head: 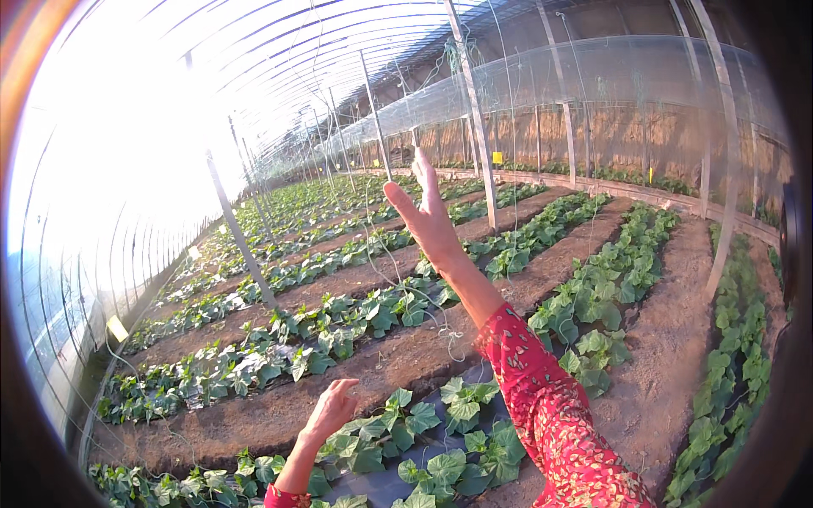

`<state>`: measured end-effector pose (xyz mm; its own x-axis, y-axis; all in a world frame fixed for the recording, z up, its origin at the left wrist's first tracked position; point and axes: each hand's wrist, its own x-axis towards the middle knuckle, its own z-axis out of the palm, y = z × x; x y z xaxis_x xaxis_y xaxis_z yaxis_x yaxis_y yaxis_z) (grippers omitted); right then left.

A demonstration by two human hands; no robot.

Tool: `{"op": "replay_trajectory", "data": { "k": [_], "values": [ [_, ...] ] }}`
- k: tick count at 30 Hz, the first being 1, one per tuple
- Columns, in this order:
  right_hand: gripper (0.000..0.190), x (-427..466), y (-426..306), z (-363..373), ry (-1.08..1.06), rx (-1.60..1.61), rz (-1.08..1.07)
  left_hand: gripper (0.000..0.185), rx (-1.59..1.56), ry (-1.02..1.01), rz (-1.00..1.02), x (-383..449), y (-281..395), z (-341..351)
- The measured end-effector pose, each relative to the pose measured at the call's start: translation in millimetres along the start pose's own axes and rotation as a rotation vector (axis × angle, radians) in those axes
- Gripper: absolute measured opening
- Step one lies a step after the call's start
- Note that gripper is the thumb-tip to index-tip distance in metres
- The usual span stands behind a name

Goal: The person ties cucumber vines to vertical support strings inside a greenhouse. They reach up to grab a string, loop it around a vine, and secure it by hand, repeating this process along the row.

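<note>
My right hand [429, 219] is raised well out in front, thumb spread from the straightened fingers, and I see nothing in it. A pale string [381, 267] hangs loosely left of it and trails down to the plants and soil. My left hand [331, 407] is lower, over a row of young leafy plants [448, 467] that look like cucumber. Its fingers are partly bent, and whether a thin string lies between them cannot be made out. Both arms wear red patterned sleeves [540, 406]. Dark plastic film [381, 486] shows beneath the nearest plants.
Plant rows alternate with bare soil paths [667, 317] inside a plastic greenhouse. Slanting posts [473, 114] stand among the rows, with hanging strings [511, 114]. Yellow cards [497, 157] hang farther off. An earthen wall [610, 136] runs behind clear sheeting [635, 70]. Glare covers the upper left.
</note>
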<state>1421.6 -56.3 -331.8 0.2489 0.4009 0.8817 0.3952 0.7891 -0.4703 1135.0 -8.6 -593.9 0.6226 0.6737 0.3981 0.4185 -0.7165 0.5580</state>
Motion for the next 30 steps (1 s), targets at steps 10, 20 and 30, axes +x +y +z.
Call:
{"op": "replay_trajectory", "data": {
  "k": [10, 20, 30],
  "values": [
    [0.087, 73, -36, 58, -0.355, 0.401, 0.264, 0.043, -0.114, 0.730, 0.399, 194, 197, -238],
    [0.032, 42, -23, 86, -0.041, 0.307, -0.039, 0.042, -0.023, 0.774, 0.652, 258, 311, -300],
    [0.030, 28, 7, 56, -0.042, 0.123, -0.097, 0.024, -0.343, 0.730, 0.665, 234, 315, -298]
  ]
}}
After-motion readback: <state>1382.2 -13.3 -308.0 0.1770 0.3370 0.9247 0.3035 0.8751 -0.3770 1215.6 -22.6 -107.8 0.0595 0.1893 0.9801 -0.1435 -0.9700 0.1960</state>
